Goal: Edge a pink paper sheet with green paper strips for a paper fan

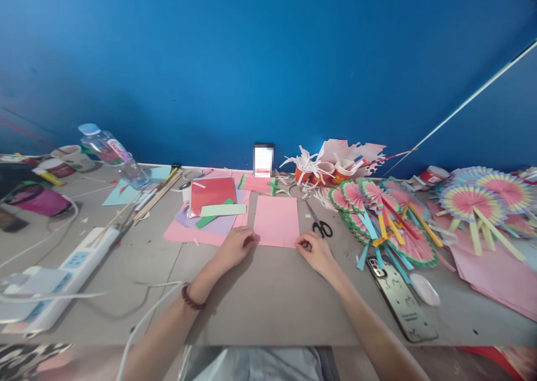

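A pink sheet of paper (277, 222) lies flat on the table in front of me. My left hand (240, 244) is closed at its lower left corner, fingertips pinched on the edge. At the lower right corner, my right hand (312, 251) is closed too, thumb and fingers together on the paper. Black-handled scissors (322, 228) rest just beyond my right hand. Left of the sheet is a pile of coloured paper with a red packet (212, 195) and a light green strip (222, 210) on top. Pink-and-green folded strips (258, 184) lie behind the sheet.
A phone with a lit screen (264, 160) leans on the blue wall. Folded paper fans (388, 216), a patterned phone (400, 300) and a white mouse (424, 289) are on the right. A power strip (79, 269), cables and a plastic bottle (115, 153) stand left.
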Action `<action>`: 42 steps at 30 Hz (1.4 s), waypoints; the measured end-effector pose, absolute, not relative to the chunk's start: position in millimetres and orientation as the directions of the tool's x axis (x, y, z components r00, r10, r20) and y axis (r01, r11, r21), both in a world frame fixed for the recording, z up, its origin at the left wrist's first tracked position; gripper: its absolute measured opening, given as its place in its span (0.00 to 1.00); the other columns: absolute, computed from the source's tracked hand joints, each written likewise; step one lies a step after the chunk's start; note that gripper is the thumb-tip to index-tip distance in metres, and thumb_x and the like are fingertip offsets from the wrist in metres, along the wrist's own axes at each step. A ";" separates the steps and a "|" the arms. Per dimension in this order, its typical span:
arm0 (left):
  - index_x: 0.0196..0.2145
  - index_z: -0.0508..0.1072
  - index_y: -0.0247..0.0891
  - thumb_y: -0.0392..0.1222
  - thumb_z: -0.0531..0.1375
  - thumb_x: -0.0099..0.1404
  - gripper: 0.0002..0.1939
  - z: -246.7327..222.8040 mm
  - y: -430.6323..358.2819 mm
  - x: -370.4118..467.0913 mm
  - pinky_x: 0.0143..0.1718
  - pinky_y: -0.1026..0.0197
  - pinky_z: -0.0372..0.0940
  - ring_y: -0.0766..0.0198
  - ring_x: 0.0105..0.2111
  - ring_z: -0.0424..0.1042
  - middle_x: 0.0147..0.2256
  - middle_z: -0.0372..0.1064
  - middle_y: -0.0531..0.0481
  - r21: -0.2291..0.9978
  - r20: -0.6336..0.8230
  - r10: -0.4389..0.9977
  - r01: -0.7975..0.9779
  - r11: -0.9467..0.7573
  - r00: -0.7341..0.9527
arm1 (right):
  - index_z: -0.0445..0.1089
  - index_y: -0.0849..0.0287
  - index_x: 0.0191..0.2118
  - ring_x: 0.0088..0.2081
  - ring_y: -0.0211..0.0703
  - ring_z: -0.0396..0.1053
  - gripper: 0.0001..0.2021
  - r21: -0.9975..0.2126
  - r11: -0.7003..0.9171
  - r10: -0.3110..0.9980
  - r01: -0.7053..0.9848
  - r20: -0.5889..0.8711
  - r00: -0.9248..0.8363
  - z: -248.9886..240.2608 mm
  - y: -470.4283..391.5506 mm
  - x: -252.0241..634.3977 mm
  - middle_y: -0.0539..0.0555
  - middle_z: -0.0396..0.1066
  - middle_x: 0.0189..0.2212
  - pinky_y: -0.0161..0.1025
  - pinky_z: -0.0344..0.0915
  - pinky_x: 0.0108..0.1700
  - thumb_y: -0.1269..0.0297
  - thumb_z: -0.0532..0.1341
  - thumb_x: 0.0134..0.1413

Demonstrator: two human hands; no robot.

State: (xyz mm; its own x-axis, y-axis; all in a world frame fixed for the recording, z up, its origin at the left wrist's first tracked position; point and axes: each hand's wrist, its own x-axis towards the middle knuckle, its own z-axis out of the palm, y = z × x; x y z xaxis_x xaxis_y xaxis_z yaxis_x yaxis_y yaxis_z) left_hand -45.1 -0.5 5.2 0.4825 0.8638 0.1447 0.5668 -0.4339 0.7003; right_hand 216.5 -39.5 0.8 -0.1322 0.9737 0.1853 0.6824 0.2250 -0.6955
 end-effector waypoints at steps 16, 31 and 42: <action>0.29 0.67 0.37 0.31 0.53 0.59 0.05 12.4 -2.3 -40.6 0.36 0.59 0.60 0.60 0.33 0.67 0.29 0.69 0.49 0.632 0.132 0.862 0.628 -0.454 0.490 | 0.66 0.60 0.51 0.47 0.48 0.65 0.20 -0.190 0.516 0.847 0.835 0.255 -0.466 11.0 -70.2 171.0 0.57 0.69 0.44 0.44 0.62 0.52 0.79 0.53 0.53; 0.32 0.70 0.37 0.34 0.51 0.64 0.08 9.6 -5.8 -40.9 0.37 0.60 0.62 0.62 0.34 0.66 0.33 0.67 0.48 0.577 0.226 0.840 0.627 -0.523 0.493 | 0.64 0.64 0.53 0.43 0.49 0.63 0.20 -0.079 0.493 0.862 0.866 0.180 -0.475 8.1 -75.3 160.5 0.57 0.69 0.40 0.44 0.62 0.45 0.74 0.57 0.53; 0.46 0.67 0.33 0.25 0.47 0.58 0.20 13.2 -70.7 -15.9 0.49 0.48 0.61 0.53 0.47 0.64 0.46 0.65 0.40 -0.083 0.259 0.791 0.829 -0.553 0.554 | 0.62 0.61 0.53 0.44 0.48 0.62 0.21 -0.071 0.484 0.868 0.872 0.164 -0.469 8.3 -75.4 160.4 0.57 0.68 0.41 0.43 0.61 0.45 0.73 0.58 0.52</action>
